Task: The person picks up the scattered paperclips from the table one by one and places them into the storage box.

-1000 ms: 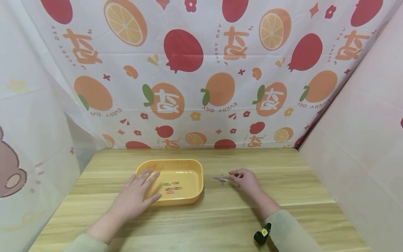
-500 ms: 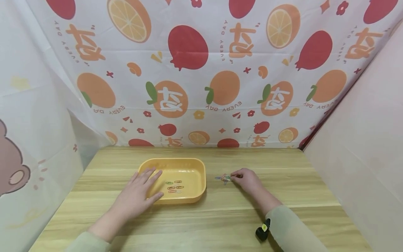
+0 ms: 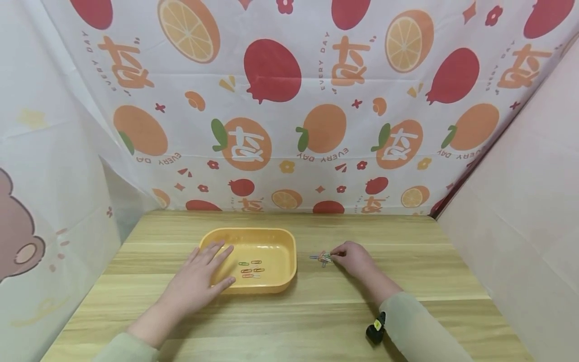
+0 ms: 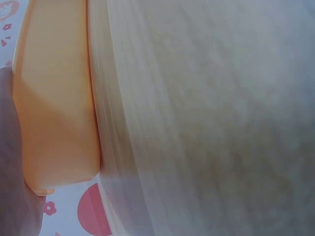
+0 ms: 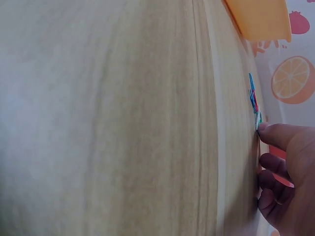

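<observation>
A yellow plastic tray (image 3: pixel 271 288) sits on the wooden table and holds several coloured paper clips (image 3: pixel 250 269). My left hand (image 3: pixel 204 273) lies flat over the tray's left rim with its fingers straight. A small pile of coloured paper clips (image 3: pixel 320 258) lies on the table just right of the tray. My right hand (image 3: pixel 335 254) is at the pile's right edge and pinches a clip there with thumb and curled fingers. In the right wrist view the thumb of my right hand (image 5: pixel 275 135) touches the pile (image 5: pixel 254 101). The left wrist view shows the tray's side (image 4: pixel 54 98).
The wooden table (image 3: pixel 316 322) is walled in by fruit-print cloth (image 3: pixel 289 125) at the back and left and a pale panel (image 3: pixel 520 211) on the right. A small black device (image 3: pixel 375 331) hangs at my right sleeve.
My right hand has crept a little left onto the edge of the clip pile. The left hand stays on the tray rim.
</observation>
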Demonstrator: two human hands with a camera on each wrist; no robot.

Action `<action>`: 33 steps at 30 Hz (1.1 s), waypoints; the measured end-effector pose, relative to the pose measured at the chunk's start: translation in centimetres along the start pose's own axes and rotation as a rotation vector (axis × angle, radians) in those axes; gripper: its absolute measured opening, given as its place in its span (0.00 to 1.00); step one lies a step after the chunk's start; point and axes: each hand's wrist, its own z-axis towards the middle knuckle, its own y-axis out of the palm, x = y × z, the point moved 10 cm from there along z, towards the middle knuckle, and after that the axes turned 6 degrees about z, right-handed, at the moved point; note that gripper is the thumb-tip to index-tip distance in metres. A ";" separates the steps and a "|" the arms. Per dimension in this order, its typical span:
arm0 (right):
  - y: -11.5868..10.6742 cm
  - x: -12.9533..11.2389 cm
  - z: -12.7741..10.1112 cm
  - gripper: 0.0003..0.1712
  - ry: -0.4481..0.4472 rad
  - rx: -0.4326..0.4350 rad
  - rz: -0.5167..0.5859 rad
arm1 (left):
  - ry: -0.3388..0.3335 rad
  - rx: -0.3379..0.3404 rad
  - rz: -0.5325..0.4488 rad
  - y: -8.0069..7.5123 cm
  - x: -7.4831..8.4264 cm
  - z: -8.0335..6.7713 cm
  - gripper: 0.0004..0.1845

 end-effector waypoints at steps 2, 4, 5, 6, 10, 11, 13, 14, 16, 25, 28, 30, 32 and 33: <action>0.0 -0.1 -0.1 0.05 -0.009 0.001 -0.008 | 0.002 0.006 -0.002 0.0 0.1 0.0 0.41; 0.0 -0.3 -0.2 0.04 -0.019 0.005 -0.016 | 0.006 0.018 -0.007 -0.1 0.2 0.0 0.41; 0.0 -0.4 -0.2 0.04 -0.024 0.007 -0.020 | 0.007 0.026 -0.009 -0.2 0.2 0.0 0.41; 0.0 -0.5 -0.3 0.03 -0.029 0.009 -0.024 | 0.006 0.029 -0.006 -0.2 0.2 -0.1 0.41; 0.0 -0.7 -0.3 0.03 -0.047 0.016 -0.037 | 0.000 0.029 -0.009 -0.1 0.1 -0.2 0.41; 0.0 -0.7 -0.3 0.03 -0.049 0.015 -0.040 | -0.004 0.024 -0.006 -0.1 0.1 -0.2 0.41; 0.0 -0.7 -0.4 0.03 -0.053 0.015 -0.044 | -0.007 0.016 -0.005 0.1 0.0 -0.2 0.41; 0.0 -0.7 -0.4 0.03 -0.054 0.014 -0.047 | -0.007 0.011 -0.004 0.1 0.0 -0.2 0.41; 0.0 -0.6 -0.4 0.03 -0.055 0.013 -0.052 | -0.007 0.009 -0.003 0.1 0.0 -0.2 0.41; 0.0 -0.6 -0.4 0.03 -0.066 0.007 -0.045 | -0.009 0.009 -0.001 0.2 0.0 -0.2 0.42; 0.0 -0.5 -0.5 0.03 -0.066 0.012 -0.043 | -0.009 0.007 0.003 0.3 0.0 -0.2 0.42; -0.1 -0.4 -0.5 0.04 -0.064 0.018 -0.043 | -0.009 0.008 0.003 0.3 0.0 -0.2 0.42; -0.2 -0.4 -0.5 0.04 -0.063 0.024 -0.040 | -0.008 0.010 0.002 0.3 -0.1 -0.2 0.41; -0.2 -0.4 -0.5 0.04 -0.061 0.027 -0.036 | -0.008 0.011 0.001 0.3 -0.1 -0.2 0.41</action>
